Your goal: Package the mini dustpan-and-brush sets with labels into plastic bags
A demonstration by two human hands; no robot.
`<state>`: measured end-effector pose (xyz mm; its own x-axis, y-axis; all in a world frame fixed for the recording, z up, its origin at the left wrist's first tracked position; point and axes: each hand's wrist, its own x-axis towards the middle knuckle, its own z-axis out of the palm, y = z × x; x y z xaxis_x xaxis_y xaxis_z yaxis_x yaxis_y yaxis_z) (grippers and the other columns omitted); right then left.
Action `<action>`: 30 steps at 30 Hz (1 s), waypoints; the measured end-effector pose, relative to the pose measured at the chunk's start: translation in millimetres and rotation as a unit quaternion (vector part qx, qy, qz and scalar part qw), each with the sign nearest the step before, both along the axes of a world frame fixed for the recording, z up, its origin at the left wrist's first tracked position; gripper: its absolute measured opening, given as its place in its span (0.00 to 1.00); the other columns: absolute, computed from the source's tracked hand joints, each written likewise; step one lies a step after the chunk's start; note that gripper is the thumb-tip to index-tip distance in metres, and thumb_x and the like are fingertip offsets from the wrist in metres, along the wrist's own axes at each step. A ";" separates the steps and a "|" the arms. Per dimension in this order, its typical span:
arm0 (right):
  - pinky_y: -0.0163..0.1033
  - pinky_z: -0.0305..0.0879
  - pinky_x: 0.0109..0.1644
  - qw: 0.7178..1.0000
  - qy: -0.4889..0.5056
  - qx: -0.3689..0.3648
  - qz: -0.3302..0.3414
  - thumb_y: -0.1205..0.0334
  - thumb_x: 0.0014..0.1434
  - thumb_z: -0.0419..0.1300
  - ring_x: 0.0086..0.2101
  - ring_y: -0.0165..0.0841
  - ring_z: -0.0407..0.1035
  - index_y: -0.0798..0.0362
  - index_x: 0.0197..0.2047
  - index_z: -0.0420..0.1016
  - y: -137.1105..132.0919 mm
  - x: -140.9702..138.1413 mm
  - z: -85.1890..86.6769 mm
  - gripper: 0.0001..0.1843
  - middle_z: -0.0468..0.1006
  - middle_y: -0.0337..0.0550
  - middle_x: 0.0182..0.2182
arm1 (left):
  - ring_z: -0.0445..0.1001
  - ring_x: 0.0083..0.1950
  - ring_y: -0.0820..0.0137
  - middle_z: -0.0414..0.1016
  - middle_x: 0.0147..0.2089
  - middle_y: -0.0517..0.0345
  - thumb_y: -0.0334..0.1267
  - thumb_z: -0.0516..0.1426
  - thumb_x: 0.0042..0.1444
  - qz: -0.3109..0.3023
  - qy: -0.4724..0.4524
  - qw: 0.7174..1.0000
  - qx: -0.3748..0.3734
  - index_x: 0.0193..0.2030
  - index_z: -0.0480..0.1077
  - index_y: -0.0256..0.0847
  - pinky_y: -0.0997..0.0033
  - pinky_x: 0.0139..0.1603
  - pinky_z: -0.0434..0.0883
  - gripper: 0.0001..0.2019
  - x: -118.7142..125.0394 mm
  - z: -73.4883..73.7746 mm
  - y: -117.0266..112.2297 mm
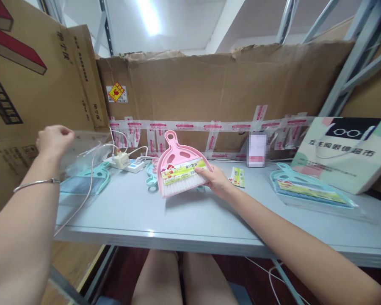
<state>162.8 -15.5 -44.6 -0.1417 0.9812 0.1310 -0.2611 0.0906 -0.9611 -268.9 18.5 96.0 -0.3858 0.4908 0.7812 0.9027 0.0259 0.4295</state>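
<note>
My right hand point(211, 178) grips the right edge of a pink dustpan point(178, 150), raised over the table and tilted toward me. White brush bristles point(184, 185) show along its lower part, and a yellow-green printed label point(182, 170) lies across it under my thumb. At the left, my left hand point(55, 142) is closed in a pinch on a clear plastic bag point(89, 146), which spreads out to the right of the fingers. Below that bag rests a light-blue dustpan point(95, 180). Partly hidden behind the pink dustpan is another light-blue piece point(151, 174).
Packed in clear plastic, a light-blue dustpan set point(311, 190) lies at the right, before a paper bag point(343, 152). A loose label point(238, 177), a phone-like blurred object point(256, 149) and a power strip point(135, 165) stand further back. A white cable point(90, 186) crosses the table's left side. Cardboard point(184, 93) walls the back.
</note>
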 end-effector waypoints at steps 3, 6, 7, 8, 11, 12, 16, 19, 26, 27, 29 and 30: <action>0.37 0.72 0.32 1.000 0.007 0.001 -0.008 0.55 0.39 0.70 0.33 0.35 0.74 0.56 0.40 0.74 -1.6 3.1 5.3 0.25 0.80 0.48 0.37 | 0.65 0.30 0.71 0.71 0.28 0.58 0.35 0.55 0.49 -0.007 0.014 0.994 0.109 0.37 0.74 0.35 0.66 0.42 0.67 0.10 38.4 9.5 -20.7; 0.38 0.72 0.33 1.000 0.015 0.009 -0.013 0.56 0.40 0.70 0.34 0.36 0.74 0.57 0.41 0.74 -3.8 9.7 13.4 0.25 0.80 0.49 0.39 | 0.71 0.39 0.71 0.77 0.38 0.55 0.41 0.52 0.56 -0.141 0.161 0.969 0.122 0.37 0.74 0.38 0.67 0.49 0.64 0.12 88.1 -7.6 -39.7; 0.38 0.72 0.34 1.000 0.019 0.016 -0.014 0.56 0.40 0.70 0.35 0.36 0.74 0.56 0.41 0.74 -4.3 12.4 15.9 0.24 0.80 0.48 0.39 | 0.72 0.40 0.70 0.78 0.37 0.56 0.42 0.52 0.55 -0.185 0.205 0.957 0.095 0.34 0.74 0.40 0.65 0.52 0.63 0.11 102.3 -20.6 -42.9; 0.37 0.72 0.35 0.999 0.025 0.025 -0.018 0.57 0.40 0.70 0.36 0.36 0.74 0.56 0.41 0.74 -4.5 15.0 18.0 0.24 0.80 0.48 0.39 | 0.73 0.42 0.69 0.78 0.37 0.56 0.42 0.52 0.56 -0.228 0.233 0.943 0.073 0.33 0.74 0.41 0.62 0.54 0.60 0.11 114.2 -36.5 -44.2; 0.38 0.73 0.37 0.998 0.035 0.041 -0.027 0.58 0.42 0.69 0.39 0.38 0.74 0.55 0.41 0.74 -4.2 21.0 22.0 0.22 0.80 0.47 0.40 | 0.74 0.46 0.63 0.79 0.36 0.56 0.40 0.52 0.57 -0.304 0.260 0.916 0.013 0.32 0.74 0.45 0.54 0.58 0.53 0.10 135.2 -89.6 -40.0; 0.38 0.73 0.37 0.998 0.034 0.039 -0.030 0.59 0.42 0.69 0.39 0.38 0.74 0.55 0.41 0.73 -4.0 22.1 22.6 0.21 0.80 0.47 0.39 | 0.74 0.47 0.62 0.79 0.36 0.56 0.39 0.51 0.58 -0.328 0.267 0.906 -0.025 0.32 0.75 0.46 0.52 0.59 0.51 0.11 138.3 -104.9 -37.9; 0.38 0.73 0.35 0.998 0.036 0.020 -0.040 0.61 0.43 0.69 0.38 0.37 0.75 0.56 0.40 0.74 -4.3 23.0 23.3 0.19 0.80 0.48 0.39 | 0.72 0.50 0.61 0.79 0.43 0.55 0.40 0.54 0.56 -0.404 0.286 0.850 -0.181 0.37 0.76 0.48 0.50 0.61 0.48 0.09 142.2 -134.0 -37.0; 0.34 0.72 0.31 0.998 0.037 0.014 -0.045 0.62 0.42 0.69 0.35 0.35 0.75 0.56 0.39 0.74 -5.4 22.4 23.0 0.19 0.80 0.47 0.39 | 0.71 0.50 0.61 0.78 0.44 0.54 0.46 0.55 0.55 -0.420 0.242 0.851 -0.201 0.37 0.76 0.47 0.52 0.61 0.50 0.11 144.1 -125.3 -43.0; 0.36 0.72 0.34 0.999 0.021 0.014 -0.037 0.60 0.42 0.69 0.37 0.37 0.75 0.56 0.42 0.74 -5.4 21.2 20.5 0.22 0.80 0.48 0.40 | 0.71 0.47 0.57 0.75 0.45 0.47 0.45 0.56 0.53 -0.267 0.245 0.903 -0.230 0.42 0.72 0.40 0.60 0.45 0.63 0.14 160.4 -108.2 -28.8; 0.37 0.72 0.34 0.999 0.017 0.011 -0.036 0.60 0.43 0.69 0.37 0.37 0.75 0.56 0.42 0.74 -5.3 21.2 20.6 0.21 0.80 0.49 0.40 | 0.72 0.47 0.56 0.75 0.46 0.45 0.42 0.56 0.52 -0.248 0.270 0.894 -0.257 0.42 0.72 0.40 0.62 0.42 0.64 0.13 163.5 -108.4 -24.0; 0.37 0.72 0.34 0.999 0.017 0.004 -0.033 0.60 0.44 0.68 0.37 0.37 0.75 0.56 0.41 0.74 -5.7 22.0 21.2 0.20 0.80 0.50 0.40 | 0.73 0.43 0.56 0.76 0.43 0.45 0.36 0.55 0.52 -0.216 0.308 0.878 -0.295 0.39 0.73 0.40 0.64 0.37 0.64 0.09 170.1 -107.6 -14.8; 0.37 0.72 0.34 0.999 0.018 0.003 -0.032 0.61 0.44 0.68 0.37 0.37 0.75 0.56 0.41 0.74 -6.2 22.9 21.6 0.20 0.80 0.50 0.41 | 0.74 0.41 0.57 0.76 0.41 0.46 0.33 0.53 0.52 -0.200 0.318 0.877 -0.300 0.36 0.73 0.40 0.66 0.34 0.63 0.08 173.9 -106.2 -10.9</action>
<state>185.7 -21.7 -23.0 -0.0747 0.9873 0.1401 -0.2894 0.1129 -0.9505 -95.0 7.6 -10.2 0.3306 0.8839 0.3306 0.9432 -0.2980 -0.1465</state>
